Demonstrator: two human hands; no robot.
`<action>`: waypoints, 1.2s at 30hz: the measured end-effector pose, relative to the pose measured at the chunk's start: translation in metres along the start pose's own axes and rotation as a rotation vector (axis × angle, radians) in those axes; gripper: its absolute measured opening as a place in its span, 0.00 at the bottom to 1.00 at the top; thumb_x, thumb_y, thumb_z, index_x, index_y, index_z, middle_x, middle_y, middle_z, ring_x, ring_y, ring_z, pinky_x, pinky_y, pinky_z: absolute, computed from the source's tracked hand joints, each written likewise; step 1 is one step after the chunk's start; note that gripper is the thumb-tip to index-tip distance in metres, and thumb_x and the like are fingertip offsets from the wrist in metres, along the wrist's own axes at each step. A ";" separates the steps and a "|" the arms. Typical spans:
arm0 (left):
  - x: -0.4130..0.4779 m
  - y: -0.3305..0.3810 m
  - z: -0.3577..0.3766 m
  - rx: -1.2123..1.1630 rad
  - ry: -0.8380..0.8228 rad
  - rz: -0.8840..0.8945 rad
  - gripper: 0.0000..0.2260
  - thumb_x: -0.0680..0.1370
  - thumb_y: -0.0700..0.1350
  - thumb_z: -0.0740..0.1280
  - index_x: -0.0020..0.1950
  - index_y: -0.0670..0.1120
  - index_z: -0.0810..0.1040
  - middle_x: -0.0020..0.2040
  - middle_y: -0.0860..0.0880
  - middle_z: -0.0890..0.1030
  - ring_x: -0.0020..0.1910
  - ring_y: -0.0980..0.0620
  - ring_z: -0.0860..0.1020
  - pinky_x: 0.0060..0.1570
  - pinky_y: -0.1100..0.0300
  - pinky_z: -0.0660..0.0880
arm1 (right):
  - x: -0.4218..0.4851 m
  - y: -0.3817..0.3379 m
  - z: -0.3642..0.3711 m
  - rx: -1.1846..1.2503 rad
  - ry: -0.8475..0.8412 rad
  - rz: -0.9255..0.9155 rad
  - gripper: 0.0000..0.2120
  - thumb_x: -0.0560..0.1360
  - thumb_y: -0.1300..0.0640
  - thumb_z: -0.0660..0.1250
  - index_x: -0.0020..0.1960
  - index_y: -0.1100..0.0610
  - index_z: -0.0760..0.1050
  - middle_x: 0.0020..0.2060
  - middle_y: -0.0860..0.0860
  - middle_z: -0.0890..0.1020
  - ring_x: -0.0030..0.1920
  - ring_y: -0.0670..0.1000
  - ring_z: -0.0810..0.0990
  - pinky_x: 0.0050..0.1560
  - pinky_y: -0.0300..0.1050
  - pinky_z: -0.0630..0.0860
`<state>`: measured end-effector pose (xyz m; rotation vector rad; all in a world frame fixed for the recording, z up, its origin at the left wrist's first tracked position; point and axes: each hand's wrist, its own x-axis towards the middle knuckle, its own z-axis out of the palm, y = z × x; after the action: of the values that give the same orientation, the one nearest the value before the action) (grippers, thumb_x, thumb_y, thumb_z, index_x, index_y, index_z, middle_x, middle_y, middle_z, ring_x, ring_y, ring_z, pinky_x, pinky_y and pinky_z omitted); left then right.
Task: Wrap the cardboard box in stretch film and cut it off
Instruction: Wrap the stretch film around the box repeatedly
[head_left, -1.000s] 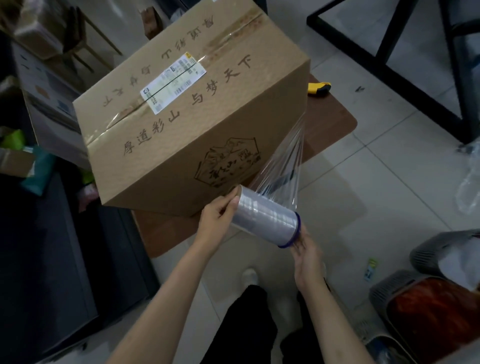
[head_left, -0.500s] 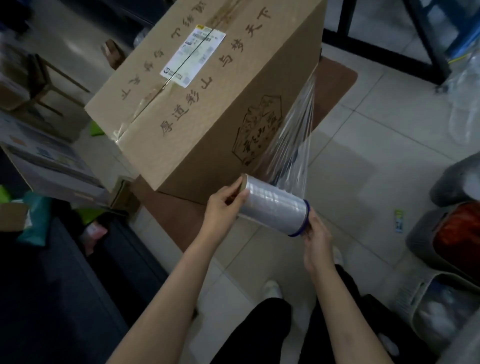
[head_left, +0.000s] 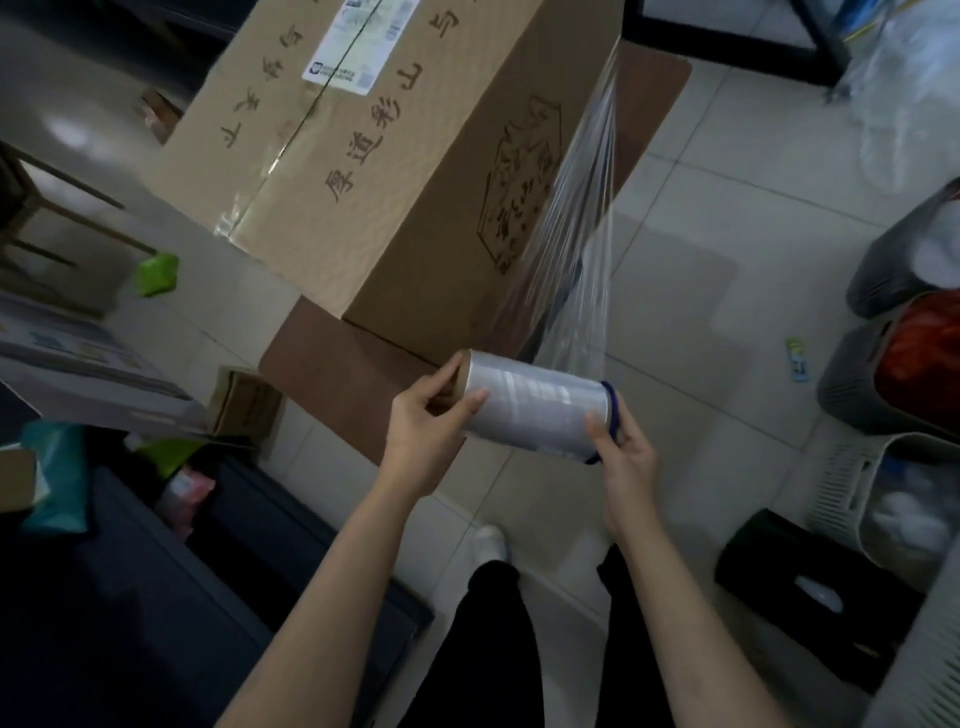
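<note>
- Cardboard box (head_left: 415, 171) in brown stands ahead of me on a dark brown tabletop (head_left: 337, 364). It has printed characters on its faces and a white label (head_left: 358, 41) on top.
- The roll of stretch film (head_left: 535, 405) lies roughly level just below the box's near bottom corner, apart from the cardboard, with one of my hands at each end.
- A sheet of clear film (head_left: 576, 218) runs from the roll up to the box's right-hand upright edge. It is pulled tight, streaked with wrinkles, and clings along that edge.
- My left hand (head_left: 426, 441) grips the roll's bare end, on the side under the box's printed front. The fingers are curled round the core's rim, and one digit is laid forward along the wound film.
- My right hand (head_left: 626, 457) grips the blue-rimmed end (head_left: 613, 410), on the side below the box's filmed edge. One digit presses on the wound film and the rest are curled behind the rim, their tips hidden.
- Both my forearms are bare and reach forward toward the box, drawing closer together as they near the roll.
- The backs of both hands face up at me.
</note>
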<state>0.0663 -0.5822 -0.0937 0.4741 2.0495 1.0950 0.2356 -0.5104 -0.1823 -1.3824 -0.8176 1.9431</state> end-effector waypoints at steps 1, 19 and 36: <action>-0.001 -0.004 -0.008 -0.004 -0.003 -0.001 0.23 0.73 0.43 0.73 0.67 0.46 0.74 0.55 0.57 0.79 0.54 0.68 0.76 0.52 0.74 0.73 | -0.008 0.004 0.005 -0.005 0.008 -0.014 0.23 0.75 0.61 0.67 0.69 0.59 0.69 0.58 0.51 0.80 0.49 0.36 0.81 0.49 0.31 0.77; 0.009 -0.050 -0.157 0.181 -0.084 0.043 0.28 0.67 0.42 0.77 0.66 0.48 0.74 0.52 0.54 0.81 0.53 0.60 0.78 0.49 0.72 0.74 | -0.093 0.106 0.131 0.012 0.144 -0.046 0.26 0.68 0.68 0.73 0.64 0.54 0.73 0.49 0.48 0.82 0.45 0.35 0.81 0.50 0.34 0.77; 0.103 -0.041 -0.243 0.477 -0.471 0.100 0.22 0.68 0.44 0.76 0.60 0.40 0.79 0.51 0.48 0.84 0.51 0.55 0.82 0.53 0.60 0.78 | -0.107 0.163 0.263 0.347 0.434 -0.012 0.23 0.70 0.66 0.71 0.64 0.56 0.74 0.52 0.50 0.82 0.47 0.37 0.82 0.47 0.32 0.77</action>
<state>-0.1843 -0.6746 -0.0874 0.9803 1.8572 0.4686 -0.0070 -0.7298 -0.1767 -1.4943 -0.2693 1.5924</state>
